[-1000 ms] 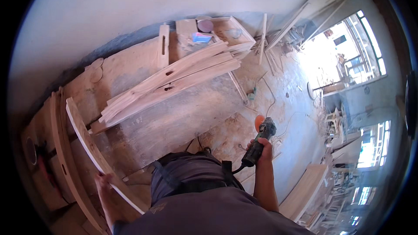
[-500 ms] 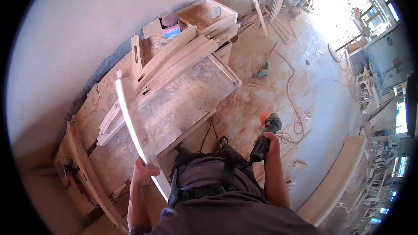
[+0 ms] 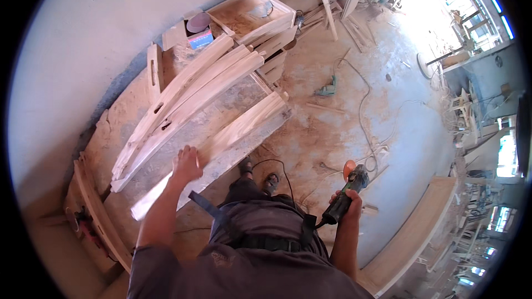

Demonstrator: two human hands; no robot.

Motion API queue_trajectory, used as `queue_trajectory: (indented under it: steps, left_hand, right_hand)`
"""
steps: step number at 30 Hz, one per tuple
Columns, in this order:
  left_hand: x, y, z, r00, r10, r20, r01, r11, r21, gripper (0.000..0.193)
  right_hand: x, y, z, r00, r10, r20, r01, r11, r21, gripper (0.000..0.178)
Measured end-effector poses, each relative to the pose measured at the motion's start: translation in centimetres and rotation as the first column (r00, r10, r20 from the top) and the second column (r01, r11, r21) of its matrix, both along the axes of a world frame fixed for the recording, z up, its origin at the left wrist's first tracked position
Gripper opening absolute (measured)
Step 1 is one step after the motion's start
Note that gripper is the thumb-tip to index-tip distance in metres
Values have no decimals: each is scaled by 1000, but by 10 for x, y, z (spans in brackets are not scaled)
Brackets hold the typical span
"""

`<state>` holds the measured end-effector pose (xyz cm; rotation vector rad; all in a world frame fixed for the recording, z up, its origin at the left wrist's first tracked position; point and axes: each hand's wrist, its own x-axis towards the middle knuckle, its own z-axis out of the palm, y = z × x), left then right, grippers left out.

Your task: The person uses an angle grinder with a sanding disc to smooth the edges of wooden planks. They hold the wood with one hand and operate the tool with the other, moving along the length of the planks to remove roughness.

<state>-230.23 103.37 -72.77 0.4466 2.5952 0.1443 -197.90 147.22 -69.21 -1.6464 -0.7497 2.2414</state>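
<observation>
A curved, pale wooden piece point(image 3: 244, 123) lies along the near edge of the low worktable point(image 3: 213, 112). My left hand point(image 3: 188, 164) rests on it toward its left end, fingers stretched out and not wrapped round it. Out to the right, over the floor, my right hand point(image 3: 350, 200) grips the dark body of an angle grinder point(image 3: 334, 211). An orange disc point(image 3: 349, 169) shows at the grinder's head, which points away from me. Whether the disc is spinning cannot be told. Several similar curved wooden pieces point(image 3: 191, 86) lie together farther back on the table.
A shallow wooden tray point(image 3: 291, 20) and a blue-fronted box point(image 3: 200, 40) sit at the back by the wall. A green power drill point(image 3: 327, 88) and a cord point(image 3: 363, 105) lie on the floor. Right stands a long curved board point(image 3: 413, 238); lower left, a red power tool point(image 3: 86, 226).
The wooden piece, tilted up in my left hand before, now lies on the table. My left hand has moved forward and opened onto it. The grinder has shifted slightly right and nearer me.
</observation>
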Motion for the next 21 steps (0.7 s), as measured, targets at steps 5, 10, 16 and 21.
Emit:
queue_trajectory:
  steps: [5,10,16,21]
  left_hand:
    - [-52,37,-54,1000,-1,-16,2,999,38,55]
    - [-69,68,-73,992,-2,124,4,1000,-15,66]
    - [-85,139,-78,993,-16,118,2,992,123,72]
    - [-88,203,-80,998,65,7,-65,995,80,68]
  right_hand:
    - [-19,25,16,999,-6,31,4,998,64,31]
    - [-73,27,22,998,28,53,-39,976,215,29]
    - [-153,44,34,942,323,92,-335,891,306,35]
    - [-223,74,14,762,606,226,-647,709,281,40]
